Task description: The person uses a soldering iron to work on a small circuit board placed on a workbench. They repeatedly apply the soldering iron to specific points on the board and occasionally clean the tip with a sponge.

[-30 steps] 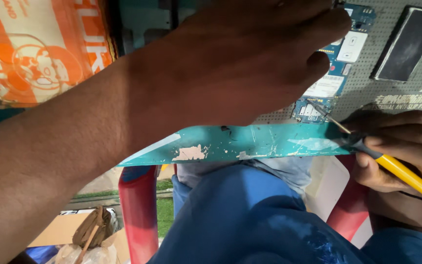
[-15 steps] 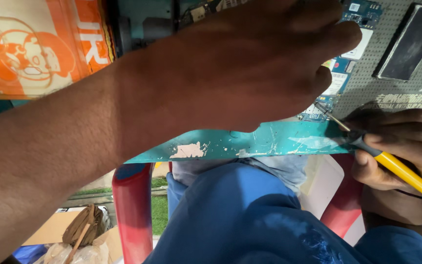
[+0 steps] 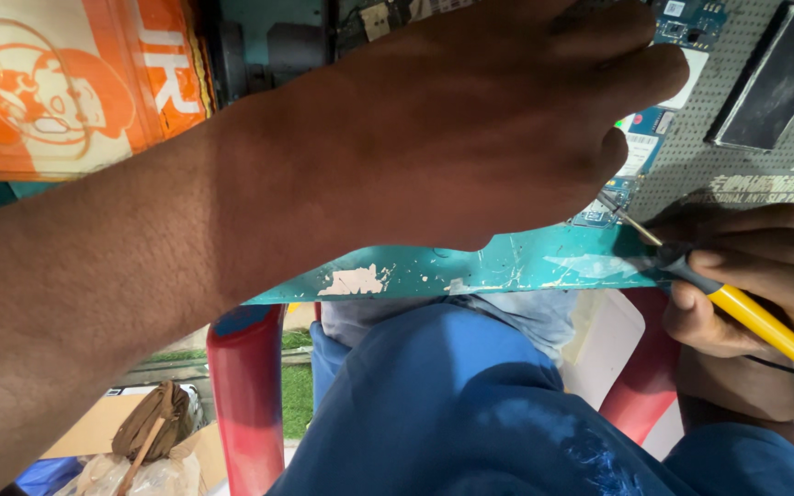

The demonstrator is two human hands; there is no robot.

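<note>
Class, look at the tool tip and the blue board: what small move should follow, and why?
Probably ease the tip down onto the circuit board. The right hand holds the yellow-handled tool with its tip at the board's lower edge, while the left hand lies over the board.

The bench (image 3: 507, 266) edge is teal paint, chipped and scratched to pale patches, the soldering iron (image 3: 737, 312) has a glossy yellow plastic handle, black grip and thin metal tip, the grey mat (image 3: 691, 156) looks matt and dotted, and the orange bag (image 3: 66, 83) shines like plastic.
</note>
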